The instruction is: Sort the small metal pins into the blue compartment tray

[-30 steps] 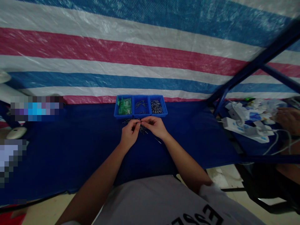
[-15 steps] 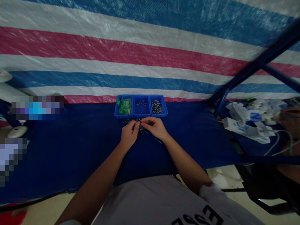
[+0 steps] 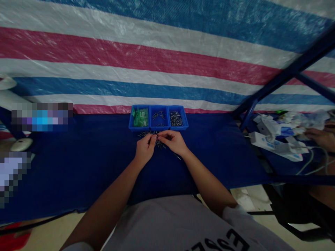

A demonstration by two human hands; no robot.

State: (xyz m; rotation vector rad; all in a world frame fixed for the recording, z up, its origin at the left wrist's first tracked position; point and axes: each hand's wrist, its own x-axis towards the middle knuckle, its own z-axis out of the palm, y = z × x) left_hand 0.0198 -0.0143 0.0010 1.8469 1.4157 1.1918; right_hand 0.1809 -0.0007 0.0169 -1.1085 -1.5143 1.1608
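Both hands meet just in front of three joined blue bins. My left hand (image 3: pixel 144 147) is closed, thumb and index finger pinched together, over a loose pile of thin dark metal pins (image 3: pixel 160 144) on the blue table. Opposite it, my right hand (image 3: pixel 174 142) also pinches, its fingertips almost touching the left ones. Whatever lies between the fingertips is too small to make out. The left bin (image 3: pixel 132 128) holds green plastic packets (image 3: pixel 140 118). A few pins (image 3: pixel 158 115) lie scattered in the middle bin (image 3: pixel 158 128), while many fill the right bin (image 3: pixel 186 126).
One lone pin (image 3: pixel 177 156) lies by my right wrist. At the right, a white power strip (image 3: pixel 277 148) with cables sits near plastic bags and another person's hand (image 3: pixel 320 137). A blue metal frame (image 3: pixel 277 83) slants there. Striped sheeting (image 3: pixel 167 55) hangs behind the blue table (image 3: pixel 91 167).
My hands keep almost the same pinch and place. The view has shifted slightly. At the far right, the other person's hand has come further into view by the plastic bags.
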